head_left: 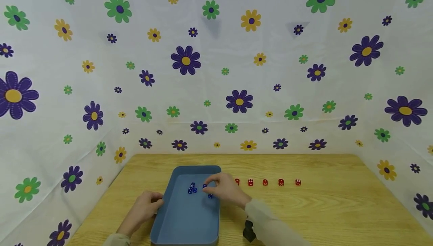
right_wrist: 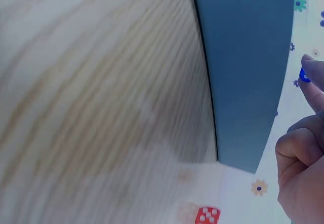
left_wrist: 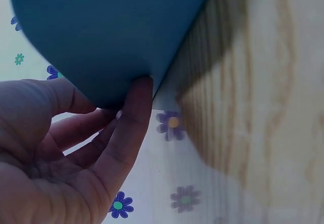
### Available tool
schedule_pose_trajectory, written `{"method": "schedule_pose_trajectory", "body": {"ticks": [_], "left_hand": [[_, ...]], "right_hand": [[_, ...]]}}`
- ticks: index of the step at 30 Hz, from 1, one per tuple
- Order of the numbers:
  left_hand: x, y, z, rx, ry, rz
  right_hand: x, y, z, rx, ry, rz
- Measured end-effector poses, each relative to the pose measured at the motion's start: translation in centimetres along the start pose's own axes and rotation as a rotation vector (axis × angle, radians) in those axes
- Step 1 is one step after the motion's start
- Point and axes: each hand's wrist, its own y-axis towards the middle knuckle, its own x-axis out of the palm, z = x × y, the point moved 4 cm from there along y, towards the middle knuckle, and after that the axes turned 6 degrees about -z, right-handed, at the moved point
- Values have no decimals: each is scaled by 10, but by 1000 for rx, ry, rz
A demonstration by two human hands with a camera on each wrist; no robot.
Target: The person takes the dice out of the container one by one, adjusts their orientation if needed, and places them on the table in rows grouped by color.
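A blue-grey tray [head_left: 189, 223] lies on the wooden table. My left hand [head_left: 143, 208] grips its left side; in the left wrist view the thumb is at the rim and fingertips [left_wrist: 139, 89] press the outer wall [left_wrist: 116, 36]. Over the tray's right part, my right hand [head_left: 227, 189] pinches a blue die [right_wrist: 304, 75] between thumb and finger. A small cluster of blue dice [head_left: 192, 188] sits on the tray floor near its far end. Another blue die [head_left: 210, 196] lies under the right hand.
Several red dice [head_left: 265, 182] stand in a spaced row on the table, right of the tray; the right hand partly covers the leftmost. A black object [head_left: 249, 231] shows beside the right sleeve. Flower-printed white sheeting [head_left: 236, 50] encloses the table's back and sides.
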Motion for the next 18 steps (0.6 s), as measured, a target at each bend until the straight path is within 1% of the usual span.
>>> {"method": "schedule_pose_trajectory", "body": {"ticks": [10, 18], "left_hand": [[-1, 3, -2, 4, -4, 3], [-1, 3, -3, 11, 5, 9]], "right_hand": [[-31, -16, 14, 29, 16, 43], [-49, -29, 34, 67, -50, 70]]}}
